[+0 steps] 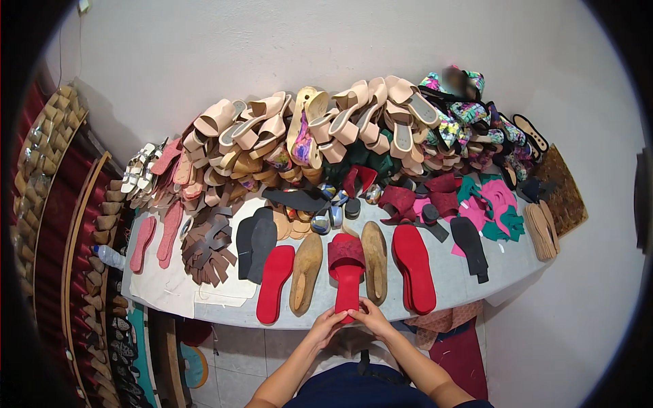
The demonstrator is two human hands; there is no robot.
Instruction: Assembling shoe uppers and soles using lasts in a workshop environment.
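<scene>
A red slide sandal (pixel 347 289) with a dark red patterned strap (pixel 345 253) points away from me at the table's front edge. My left hand (pixel 329 324) grips its heel from the left. My right hand (pixel 371 317) closes on the same heel from the right, and the fingers of both hands meet around it. On either side lie a wooden shoe last (pixel 306 275) and a second wooden last (pixel 374 262). Further out are a red sole (pixel 275 285) on the left and a stack of red soles (pixel 415 272) on the right.
Beige heeled sandals (pixel 350 112) pile up along the wall, with floral sandals (pixel 466 112) at right. Brown strips (pixel 207 245), dark grey soles (pixel 258 245) and pink and green scraps (pixel 500 204) cover the pale table (pixel 238 311). Racks of lasts (pixel 41 156) stand at left.
</scene>
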